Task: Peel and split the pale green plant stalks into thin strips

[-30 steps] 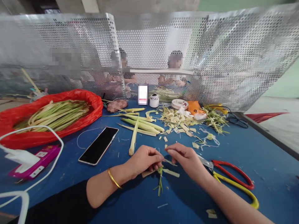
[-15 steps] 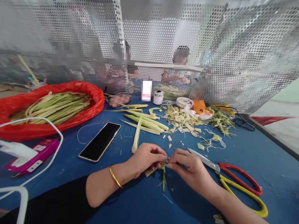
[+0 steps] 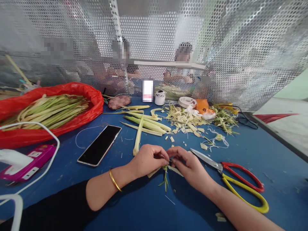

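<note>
My left hand point(image 3: 149, 161), a gold bangle at its wrist, pinches a small green leaf piece point(image 3: 166, 180) whose thin ends hang toward me. From under its fingers a pale leaf strip pokes out to the left. My right hand point(image 3: 187, 163) is curled closed right beside it, fingertips nearly meeting the left ones. A second pale leaf strip point(image 3: 176, 170) slants out below the right fingers, which appear closed on it. Scissors point(image 3: 216, 164) with one red and one yellow handle lie slightly spread to the right of that hand.
Long pale-green leaves point(image 3: 149, 123) lie beyond my hands, with a heap of leaf scraps point(image 3: 185, 116) and white thread point(image 3: 222, 141) to their right. On the left are a phone point(image 3: 99, 146), a purple power strip point(image 3: 29, 163) and a red bag point(image 3: 95, 93) of leaves. A perforated screen point(image 3: 154, 32) stands behind.
My right fingers have drawn in closer to the left hand, and a pale strip now shows beneath them. The whole view has shifted slightly, moving things left and up.
</note>
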Available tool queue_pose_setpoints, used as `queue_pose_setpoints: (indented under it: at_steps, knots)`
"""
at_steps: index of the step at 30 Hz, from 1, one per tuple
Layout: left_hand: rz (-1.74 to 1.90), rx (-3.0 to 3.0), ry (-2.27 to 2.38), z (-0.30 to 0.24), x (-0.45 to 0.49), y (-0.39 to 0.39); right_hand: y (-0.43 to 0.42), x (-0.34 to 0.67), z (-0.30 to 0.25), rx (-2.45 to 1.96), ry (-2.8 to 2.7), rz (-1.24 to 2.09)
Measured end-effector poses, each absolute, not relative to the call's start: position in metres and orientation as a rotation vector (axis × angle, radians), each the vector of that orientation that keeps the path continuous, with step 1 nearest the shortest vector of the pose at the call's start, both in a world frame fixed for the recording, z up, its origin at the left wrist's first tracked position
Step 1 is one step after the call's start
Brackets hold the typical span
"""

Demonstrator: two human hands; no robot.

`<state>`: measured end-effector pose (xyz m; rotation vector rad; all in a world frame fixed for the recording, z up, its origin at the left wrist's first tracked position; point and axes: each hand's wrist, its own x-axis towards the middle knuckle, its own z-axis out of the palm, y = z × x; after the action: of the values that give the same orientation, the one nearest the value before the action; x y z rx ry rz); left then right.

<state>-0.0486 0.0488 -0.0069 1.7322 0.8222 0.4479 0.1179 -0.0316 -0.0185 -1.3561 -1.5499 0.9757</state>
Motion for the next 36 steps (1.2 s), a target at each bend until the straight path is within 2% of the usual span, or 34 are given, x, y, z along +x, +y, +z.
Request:
queue_pose_setpoints:
  at_steps: [8, 20, 24, 28, 36]
  knots:
    - [0.519, 2.163, 0.837, -0.005, -0.051, 0.049, -0.032, 0.120, -0.019, -1.434, -1.680, 0.860]
    - [0.587, 2.956, 0.813, -0.015, -0.052, 0.043, -0.033, 0.120, -0.022, -1.384, -1.647, 0.955]
    - [0.685, 2.923, 0.726, -0.016, -0.052, 0.044, -0.030, 0.121, -0.024, -1.390, -1.581, 0.983]
    - [0.792, 2.821, 0.687, -0.017, -0.051, 0.043, -0.029, 0.123, -0.027, -1.429, -1.574, 0.859]
    - [0.839, 2.761, 0.694, -0.018, -0.050, 0.043, -0.028, 0.125, -0.025, -1.450, -1.533, 0.841]
